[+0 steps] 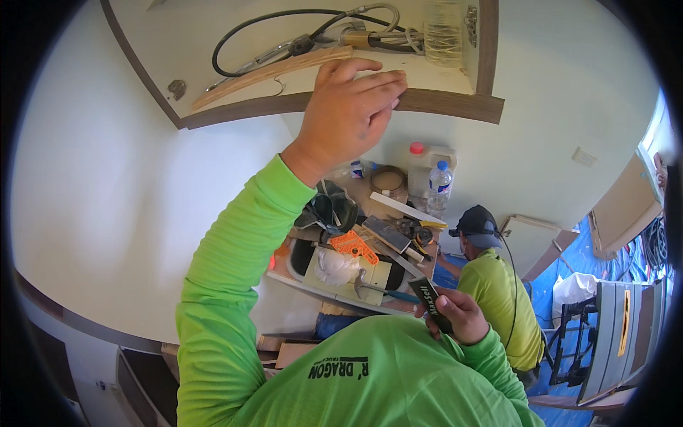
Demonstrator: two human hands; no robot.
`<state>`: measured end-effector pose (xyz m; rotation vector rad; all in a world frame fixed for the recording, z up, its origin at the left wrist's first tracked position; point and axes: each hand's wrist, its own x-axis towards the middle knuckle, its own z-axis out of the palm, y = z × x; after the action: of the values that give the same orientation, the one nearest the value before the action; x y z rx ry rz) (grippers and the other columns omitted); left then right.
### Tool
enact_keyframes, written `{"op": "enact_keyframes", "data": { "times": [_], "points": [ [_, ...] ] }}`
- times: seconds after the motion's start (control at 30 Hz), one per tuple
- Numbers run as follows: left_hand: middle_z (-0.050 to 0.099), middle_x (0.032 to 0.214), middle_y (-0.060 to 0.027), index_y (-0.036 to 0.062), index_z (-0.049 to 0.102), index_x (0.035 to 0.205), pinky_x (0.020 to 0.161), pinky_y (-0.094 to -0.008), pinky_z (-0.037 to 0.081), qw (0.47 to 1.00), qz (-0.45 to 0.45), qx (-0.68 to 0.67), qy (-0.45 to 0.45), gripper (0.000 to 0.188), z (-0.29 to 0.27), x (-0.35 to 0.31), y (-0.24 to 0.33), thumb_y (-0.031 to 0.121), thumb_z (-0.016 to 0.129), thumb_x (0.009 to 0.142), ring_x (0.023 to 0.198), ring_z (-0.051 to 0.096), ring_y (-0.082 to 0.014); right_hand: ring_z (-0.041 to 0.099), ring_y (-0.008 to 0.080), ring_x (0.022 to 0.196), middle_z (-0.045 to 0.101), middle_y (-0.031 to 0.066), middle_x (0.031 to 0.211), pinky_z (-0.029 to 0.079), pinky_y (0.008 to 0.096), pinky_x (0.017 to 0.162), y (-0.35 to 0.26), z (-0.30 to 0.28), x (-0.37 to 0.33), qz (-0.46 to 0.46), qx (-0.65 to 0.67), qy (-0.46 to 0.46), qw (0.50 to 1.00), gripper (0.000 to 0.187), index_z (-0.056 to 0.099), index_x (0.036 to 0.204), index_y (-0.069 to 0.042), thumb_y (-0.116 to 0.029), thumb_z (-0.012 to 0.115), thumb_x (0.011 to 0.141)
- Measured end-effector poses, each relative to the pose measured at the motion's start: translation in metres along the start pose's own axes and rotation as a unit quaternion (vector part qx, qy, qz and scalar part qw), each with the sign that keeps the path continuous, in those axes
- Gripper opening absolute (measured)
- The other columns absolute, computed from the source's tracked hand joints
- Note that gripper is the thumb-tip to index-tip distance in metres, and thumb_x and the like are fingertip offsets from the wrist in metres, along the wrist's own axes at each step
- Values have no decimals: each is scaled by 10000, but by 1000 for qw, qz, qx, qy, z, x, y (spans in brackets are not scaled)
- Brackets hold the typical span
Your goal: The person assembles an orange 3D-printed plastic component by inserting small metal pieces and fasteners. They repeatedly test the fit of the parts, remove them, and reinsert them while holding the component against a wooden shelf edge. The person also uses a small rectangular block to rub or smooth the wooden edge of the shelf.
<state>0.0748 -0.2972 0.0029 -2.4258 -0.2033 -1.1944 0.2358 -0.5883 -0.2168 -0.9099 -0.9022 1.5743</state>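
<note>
My left hand (352, 110) is raised to an open wall cabinet, its fingers stretched out and lying along the brown front edge (452, 104). Behind those fingers, a thin wooden strip (277, 73) lies on the cabinet floor with a looped black cable (226, 43) and a clear ribbed container (443, 35). Close to my chest, my right hand (462, 315) grips a flat, dark rectangular block (430, 304) with pale lettering. The kind of block cannot be made out.
Below stands a cluttered table with a claw hammer (384, 290), an orange plastic piece (354, 247), a white bag (336, 267), a water bottle (440, 188) and a red-capped jug (427, 167). A co-worker (498, 292) in a dark cap crouches at right, near leaning panels (619, 341).
</note>
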Motion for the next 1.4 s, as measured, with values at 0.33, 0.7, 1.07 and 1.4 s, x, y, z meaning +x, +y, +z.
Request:
{"op": "enact_keyframes", "data": {
  "times": [0.33,0.7,1.07,1.4],
  "points": [
    [717,1271,-12,105,730,1147,990,-432,425,997,81,-12,-8,307,12,35,30,108,720,841,1148,601,-270,599,121,679,698,103,1073,517,274,579,-20,-7,-1,14,-6,-28,999,454,595,1314,49,-346,493,1114],
    [717,1016,-68,9,707,1001,850,-327,472,727,-302,-597,-156,335,128,-101,137,344,713,994,926,639,-176,682,212,691,712,160,1048,574,349,586,7,-89,20,-111,138,52,983,499,585,1269,17,-423,403,1121],
    [708,975,-59,-30,680,1055,879,-298,491,596,-496,-606,-179,170,194,-164,171,134,661,1017,925,623,-128,655,137,698,721,106,1048,562,302,611,30,-153,65,-14,110,-17,994,404,630,1153,1,-363,459,1123],
    [634,819,-57,15,630,856,890,-340,476,626,-579,-488,-186,332,263,-233,196,232,539,1090,857,614,-185,644,126,689,713,89,1038,559,284,607,56,-227,70,21,160,-23,987,424,623,1158,-17,-398,439,1126]
  ]
}}
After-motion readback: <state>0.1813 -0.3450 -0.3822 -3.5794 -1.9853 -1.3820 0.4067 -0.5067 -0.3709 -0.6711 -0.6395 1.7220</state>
